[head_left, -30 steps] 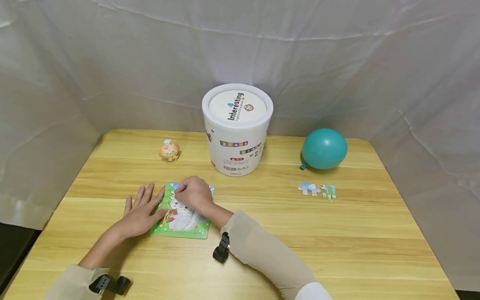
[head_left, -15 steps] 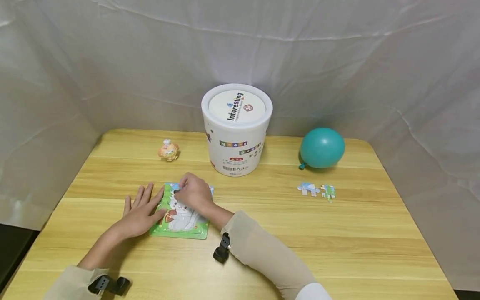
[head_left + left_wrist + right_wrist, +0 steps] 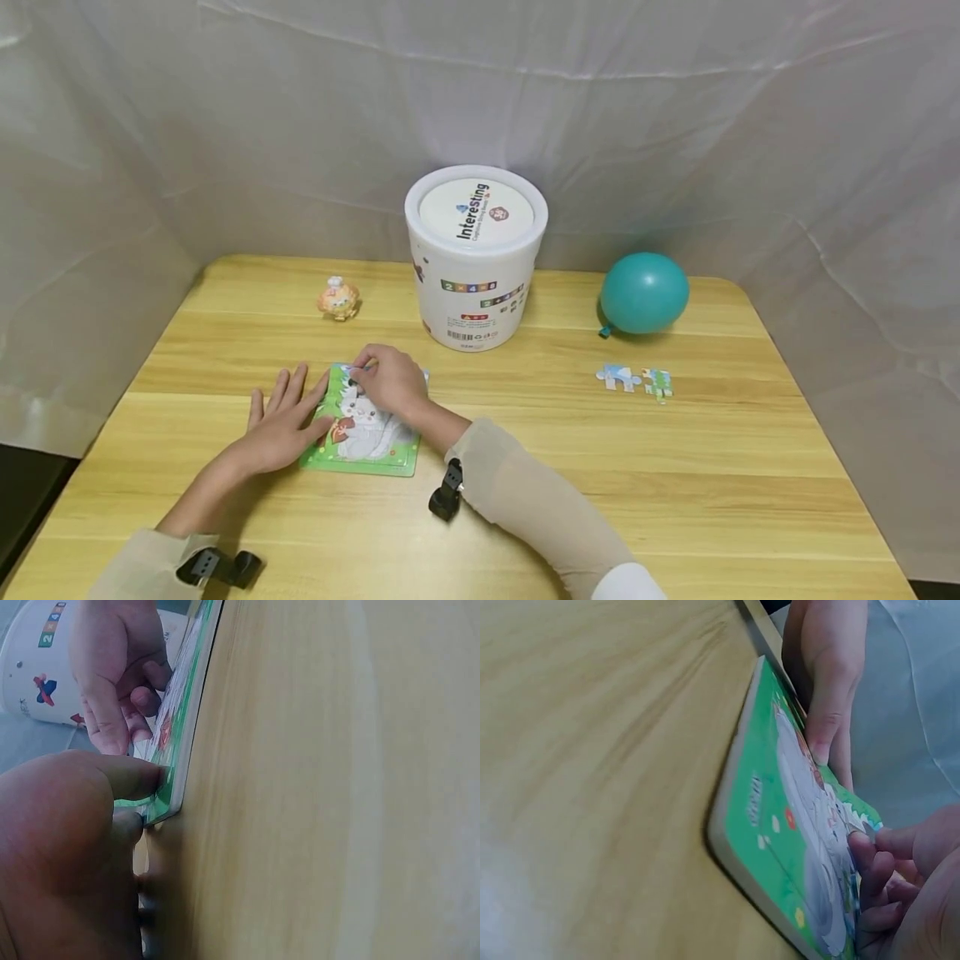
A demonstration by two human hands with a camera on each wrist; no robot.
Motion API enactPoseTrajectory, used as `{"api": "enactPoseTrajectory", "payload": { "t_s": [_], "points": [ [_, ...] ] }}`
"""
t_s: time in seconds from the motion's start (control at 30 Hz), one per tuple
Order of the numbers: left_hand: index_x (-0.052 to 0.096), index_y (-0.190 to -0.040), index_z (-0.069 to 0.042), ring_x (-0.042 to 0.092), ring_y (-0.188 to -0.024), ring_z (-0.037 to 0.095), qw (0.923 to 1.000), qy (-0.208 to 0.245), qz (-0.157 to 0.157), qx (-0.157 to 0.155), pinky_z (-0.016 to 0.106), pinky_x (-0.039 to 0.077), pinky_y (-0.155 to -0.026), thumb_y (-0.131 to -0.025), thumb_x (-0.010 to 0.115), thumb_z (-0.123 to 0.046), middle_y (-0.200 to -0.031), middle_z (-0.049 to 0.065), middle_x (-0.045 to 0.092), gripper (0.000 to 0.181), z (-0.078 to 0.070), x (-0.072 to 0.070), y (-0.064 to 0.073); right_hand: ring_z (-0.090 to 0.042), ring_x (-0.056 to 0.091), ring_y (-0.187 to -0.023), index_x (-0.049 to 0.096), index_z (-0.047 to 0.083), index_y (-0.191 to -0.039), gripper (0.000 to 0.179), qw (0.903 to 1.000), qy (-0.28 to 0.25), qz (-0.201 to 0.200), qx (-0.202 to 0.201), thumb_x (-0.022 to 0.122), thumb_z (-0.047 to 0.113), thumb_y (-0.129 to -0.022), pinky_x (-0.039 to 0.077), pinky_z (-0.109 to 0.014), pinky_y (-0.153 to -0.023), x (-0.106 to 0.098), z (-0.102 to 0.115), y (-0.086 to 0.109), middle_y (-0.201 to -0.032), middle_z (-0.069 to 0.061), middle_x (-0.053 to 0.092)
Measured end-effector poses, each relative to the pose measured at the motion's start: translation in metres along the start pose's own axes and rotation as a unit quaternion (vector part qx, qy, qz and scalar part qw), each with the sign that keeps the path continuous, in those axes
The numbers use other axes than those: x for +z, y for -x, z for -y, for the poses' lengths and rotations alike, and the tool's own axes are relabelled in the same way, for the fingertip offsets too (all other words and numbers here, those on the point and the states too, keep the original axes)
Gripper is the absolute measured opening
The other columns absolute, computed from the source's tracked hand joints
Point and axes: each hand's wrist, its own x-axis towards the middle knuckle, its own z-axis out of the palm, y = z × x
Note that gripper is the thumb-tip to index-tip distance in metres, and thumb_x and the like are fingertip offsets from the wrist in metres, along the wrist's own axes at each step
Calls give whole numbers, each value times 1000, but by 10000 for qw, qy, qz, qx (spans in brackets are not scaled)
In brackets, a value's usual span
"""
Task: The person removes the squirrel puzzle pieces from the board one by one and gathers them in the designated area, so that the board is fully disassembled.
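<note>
A jigsaw puzzle board (image 3: 367,468) with a green border and a grey-white animal lies flat on the table, left of the middle. My left hand (image 3: 277,433) rests at its left edge, fingers spread, the thumb lying over the board. Over the upper part of the picture, my right hand (image 3: 393,383) pinches a small puzzle piece (image 3: 868,828) between thumb and forefinger, close to the board surface. Most of that piece is hidden by the fingers. Two loose puzzle pieces, a blue-white one (image 3: 619,377) and a green one (image 3: 659,383), lie at the right.
Behind the board stands a white lidded bucket (image 3: 472,292). A teal balloon (image 3: 645,293) sits at the back right, beyond the loose pieces. A small orange figurine (image 3: 339,300) stands at the back left. Grey cloth (image 3: 300,125) hangs behind the wooden table (image 3: 712,517).
My right hand has shifted and turned slightly over the top of the board, its fingertips moving a little up. The left hand stays in place. The balloon has moved slightly left.
</note>
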Motion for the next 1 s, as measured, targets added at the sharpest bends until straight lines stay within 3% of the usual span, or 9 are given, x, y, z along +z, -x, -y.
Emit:
{"api": "enactPoseTrajectory", "payload": {
  "t_s": [0.2,0.5,0.73,1.0],
  "points": [
    [12,-165,-17,-21,-149,49,10000,5,-54,7,70,-27,-106,-108,48,-41,-166,29,-12,72,-7,-3,0,-7,58,-57,75,19,-92,14,9991,259,62,315,67,28,-100,44,-25,-55,-3,5,-7,-64,13,63],
    [3,-165,-20,-28,-149,43,9999,-65,105,-25,66,-30,-105,-108,39,-52,-166,23,-21,75,4,-1,-3,-9,58,-60,76,15,-91,14,9956,-480,454,660,69,25,-99,43,-24,-58,-15,7,-14,-68,5,70],
    [12,-165,-13,-23,-149,47,9999,-17,-126,23,66,-29,-106,-108,46,-44,-166,26,-15,73,0,0,-1,-14,59,-59,73,14,-96,9,9904,-1049,879,169,68,21,-100,42,-23,-54,-26,2,-4,-73,-1,73],
    [10,-166,-16,-22,-149,50,10000,15,2,-43,70,-27,-106,-108,49,-38,-166,28,-14,73,-8,-3,2,-12,47,-49,73,13,-102,7,9804,-1284,1405,-512,69,19,-99,35,-21,-47,-71,-23,20,-80,-11,75]
  ]
}}
